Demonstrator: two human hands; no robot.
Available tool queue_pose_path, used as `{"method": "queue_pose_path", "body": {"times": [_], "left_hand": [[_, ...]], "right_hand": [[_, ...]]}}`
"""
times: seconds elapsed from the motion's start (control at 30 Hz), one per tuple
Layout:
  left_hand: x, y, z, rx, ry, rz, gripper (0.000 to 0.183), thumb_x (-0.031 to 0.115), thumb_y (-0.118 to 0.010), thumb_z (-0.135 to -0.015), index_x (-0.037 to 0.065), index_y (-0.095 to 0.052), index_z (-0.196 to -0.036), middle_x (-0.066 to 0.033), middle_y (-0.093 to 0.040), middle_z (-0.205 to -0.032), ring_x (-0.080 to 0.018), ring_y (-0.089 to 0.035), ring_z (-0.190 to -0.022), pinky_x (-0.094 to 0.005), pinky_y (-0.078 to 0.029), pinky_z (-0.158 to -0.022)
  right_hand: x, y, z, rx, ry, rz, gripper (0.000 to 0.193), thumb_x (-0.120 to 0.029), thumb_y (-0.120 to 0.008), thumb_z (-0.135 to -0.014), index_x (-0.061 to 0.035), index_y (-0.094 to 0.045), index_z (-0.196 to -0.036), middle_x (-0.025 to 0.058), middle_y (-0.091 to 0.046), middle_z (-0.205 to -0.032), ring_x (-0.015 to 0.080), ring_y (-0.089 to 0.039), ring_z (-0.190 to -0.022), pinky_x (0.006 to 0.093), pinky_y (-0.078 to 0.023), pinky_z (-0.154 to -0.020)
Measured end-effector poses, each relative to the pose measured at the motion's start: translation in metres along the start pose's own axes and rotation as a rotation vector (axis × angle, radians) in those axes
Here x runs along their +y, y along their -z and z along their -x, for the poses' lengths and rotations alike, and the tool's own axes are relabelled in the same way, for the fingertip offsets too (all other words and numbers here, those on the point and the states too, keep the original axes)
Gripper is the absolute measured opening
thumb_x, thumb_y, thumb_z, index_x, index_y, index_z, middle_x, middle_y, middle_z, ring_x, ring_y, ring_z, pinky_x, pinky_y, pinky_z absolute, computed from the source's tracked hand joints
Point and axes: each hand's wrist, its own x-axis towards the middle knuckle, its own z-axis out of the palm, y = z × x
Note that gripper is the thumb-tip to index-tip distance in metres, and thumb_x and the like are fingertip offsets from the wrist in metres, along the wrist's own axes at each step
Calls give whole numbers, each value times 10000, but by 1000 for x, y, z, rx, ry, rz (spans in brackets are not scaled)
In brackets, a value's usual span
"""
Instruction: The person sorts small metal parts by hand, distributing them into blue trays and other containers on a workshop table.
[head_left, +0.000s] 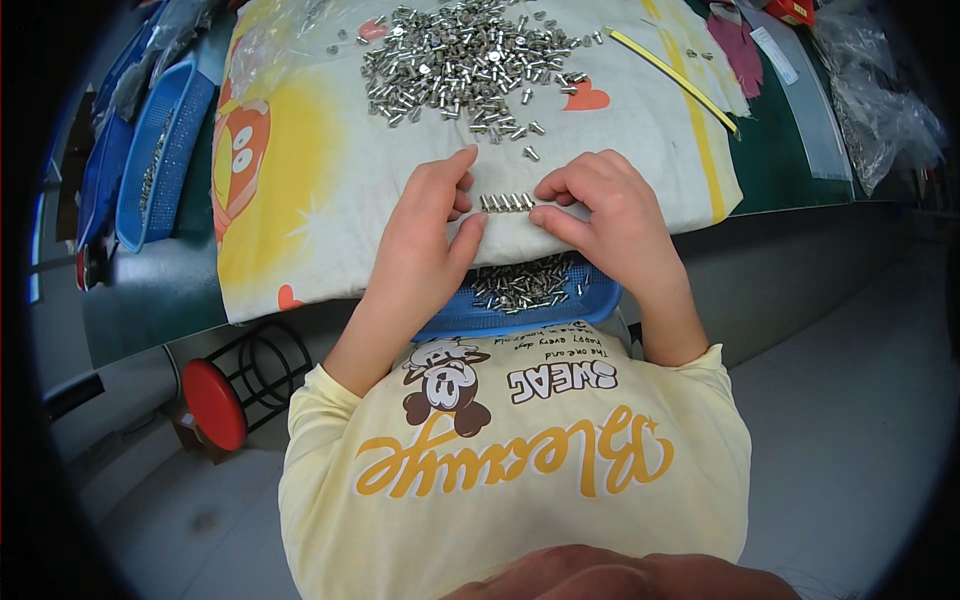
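A short row of small silvery metal screws [508,203] stands side by side on the cloth, between my two hands. My left hand [428,215] is at the row's left end, thumb and fingers apart, holding nothing that shows. At the other end, my right hand [608,212] has its thumb and curled forefinger at the last screw, gripping it lightly. Beyond the hands lies a large heap of loose screws [455,65], with one stray screw [531,153] nearest the row. Below the table edge, a blue basket [460,322] against my body holds many more screws.
A patterned cloth [330,225] covers the padded green table [150,300]. To the left stands a blue perforated basket [185,115]. A yellow-edged strip [675,82] lies at the right, near clear plastic bags [880,100]. A red stool [213,403] is at the lower left.
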Motion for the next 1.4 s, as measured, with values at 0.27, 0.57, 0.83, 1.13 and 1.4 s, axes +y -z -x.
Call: {"method": "queue_pose_path", "body": {"times": [0.27,0.57,0.83,1.13,1.4], "left_hand": [[-8,8,6,2,-6,-127,559,-61,-613,-858,47,-501,-1395,-60,-586,-1014,-162,-564,-882,-277,-481,-788],[-12,12,7,25,-25,-143,547,-54,-626,-856,58,-521,-1381,-49,-593,-992,-160,-569,-875,-277,-484,-783],[-13,13,7,20,-28,-159,551,-65,-632,-856,49,-520,-1383,-51,-594,-976,-164,-570,-876,-280,-489,-780],[-7,4,6,1,-20,-141,568,-76,-640,-856,38,-503,-1395,-54,-584,-941,-169,-558,-845,-287,-489,-773],[-1,-3,1,-23,-46,-131,586,-77,-649,-847,31,-491,-1401,-62,-582,-945,-185,-561,-853,-295,-492,-777]], "right_hand": [[-8,-5,3,-16,21,-17,161,-93,-779,-754,-80,-679,-879,39,-638,-788,258,-595,-787,376,-489,-727],[-15,-17,4,37,36,-21,178,-90,-806,-728,-76,-683,-857,37,-647,-758,255,-602,-756,372,-483,-692],[-16,-18,3,37,50,-25,197,-100,-820,-717,-76,-677,-852,36,-648,-764,252,-599,-752,372,-483,-693],[-11,0,2,-42,-35,-42,210,-91,-811,-724,-78,-684,-890,32,-645,-766,241,-599,-783,365,-486,-722],[2,8,-4,-58,-41,-46,199,-83,-765,-758,-88,-687,-941,37,-640,-818,234,-596,-826,360,-487,-766]]}}
